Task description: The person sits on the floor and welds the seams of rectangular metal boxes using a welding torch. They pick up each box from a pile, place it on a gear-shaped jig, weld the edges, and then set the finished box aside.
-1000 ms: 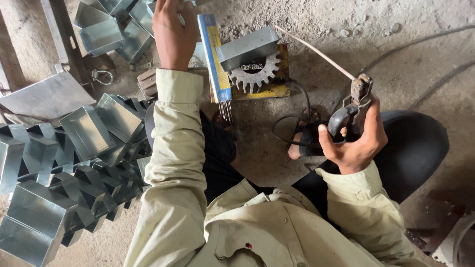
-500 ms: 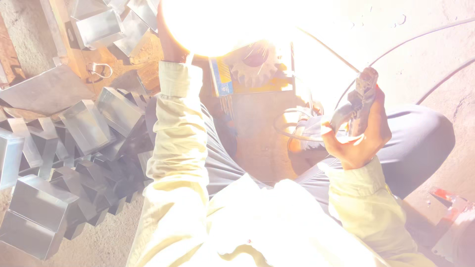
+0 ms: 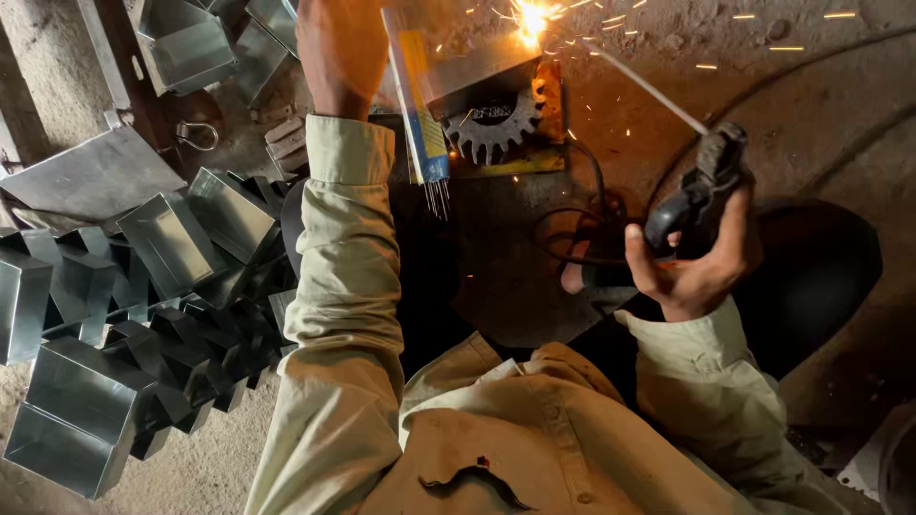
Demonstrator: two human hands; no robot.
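Metal boxes (image 3: pixel 114 315): a heap of folded sheet-metal boxes lies on the floor (image 3: pixel 821 105), far to the left of the gear, some open side up, some tipped on edge.
Flat sheet (image 3: pixel 91 176): a grey metal sheet lies at the upper edge of the heap, left of the gear.
Shackle (image 3: pixel 196 135): a small metal loop rests on the floor left of the gear, between the sheet and the left sleeve.
Left hand (image 3: pixel 336 43): reaches up just left of the gear, back of the hand showing; the fingers run out of the top of the view, so whether it grips anything cannot be told.
Rod packet (image 3: pixel 418 100): a long blue and yellow packet lies just left of the gear, bare rod tips sticking out of its lower end.
Gear (image 3: pixel 494 126): a toothed wheel lies on a yellow plate (image 3: pixel 549 119), partly under a bent metal piece (image 3: pixel 482 72).
Sparks (image 3: pixel 532 17): a bright flash sits just above the gear at the edge of the metal piece, with sparks flying right.
Welding rod (image 3: pixel 649 91): a thin rod slants from the flash down to the right of the gear.
Holder (image 3: pixel 701 186): a dark clamp grips the rod's lower end, right of the gear.
Right hand (image 3: pixel 692 262): wrapped tight around the holder's handle, right of and below the gear.
Cable (image 3: pixel 582 224): dark loops lie on the floor just below the gear.
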